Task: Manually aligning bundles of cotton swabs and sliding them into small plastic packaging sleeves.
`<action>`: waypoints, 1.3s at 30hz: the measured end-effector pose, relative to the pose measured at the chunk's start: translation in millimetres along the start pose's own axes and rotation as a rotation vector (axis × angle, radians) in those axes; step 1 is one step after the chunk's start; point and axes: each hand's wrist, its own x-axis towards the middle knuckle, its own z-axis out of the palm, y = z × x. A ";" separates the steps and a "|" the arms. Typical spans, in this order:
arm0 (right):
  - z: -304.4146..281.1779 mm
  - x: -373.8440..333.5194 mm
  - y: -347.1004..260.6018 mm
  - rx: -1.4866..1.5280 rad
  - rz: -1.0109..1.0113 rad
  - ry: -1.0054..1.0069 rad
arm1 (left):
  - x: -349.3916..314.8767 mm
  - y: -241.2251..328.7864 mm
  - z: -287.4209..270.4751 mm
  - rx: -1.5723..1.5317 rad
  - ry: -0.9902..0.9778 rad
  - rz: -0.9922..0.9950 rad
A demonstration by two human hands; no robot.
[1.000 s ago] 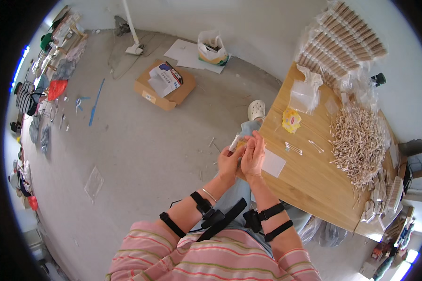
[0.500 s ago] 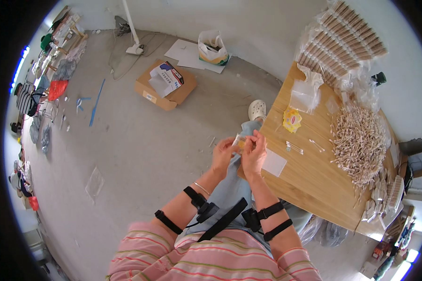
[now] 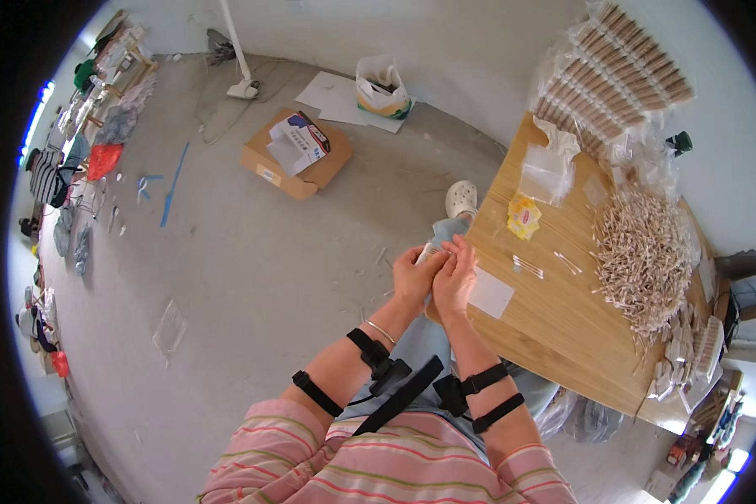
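Close together beside the table's near left corner, both my hands are closed on a small clear plastic packet [image 3: 428, 253]. My left hand [image 3: 417, 275] grips it with thumb and fingers, and my right hand [image 3: 454, 275] pinches its other side. Fingers cover most of the packet and hide its contents. To the right, a few loose cotton swabs [image 3: 527, 267] lie in a small row, with another pair of swabs [image 3: 568, 263] beside them. Yellow printed cards [image 3: 523, 218] are stacked behind. A white sheet [image 3: 490, 293] rests at the table edge next to my right hand.
The wooden table [image 3: 563, 336] carries a large heap of cotton swabs [image 3: 643, 252], clear bags [image 3: 546, 174] and plastic-wrapped bundles of swabs [image 3: 613, 76]. On the floor are a cardboard box [image 3: 319, 172] and a white carrier bag [image 3: 384, 92]. My shoe [image 3: 461, 200] is near the table.
My left hand has moved slightly right and closer to my right hand, its fingers now covering more of the packet. The yellow part seen in the packet earlier is hidden.
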 end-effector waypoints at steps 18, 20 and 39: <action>-0.8 1.0 -3.0 0.089 0.081 -0.026 | -4.3 -3.8 -39.8 -0.113 -0.124 -0.053; -0.2 1.1 -2.7 0.096 0.099 -0.039 | -11.1 -1.9 -31.9 -0.048 -0.091 -0.035; 1.9 -2.1 -1.3 0.111 0.039 0.047 | 32.0 13.4 -18.3 0.444 -0.297 0.017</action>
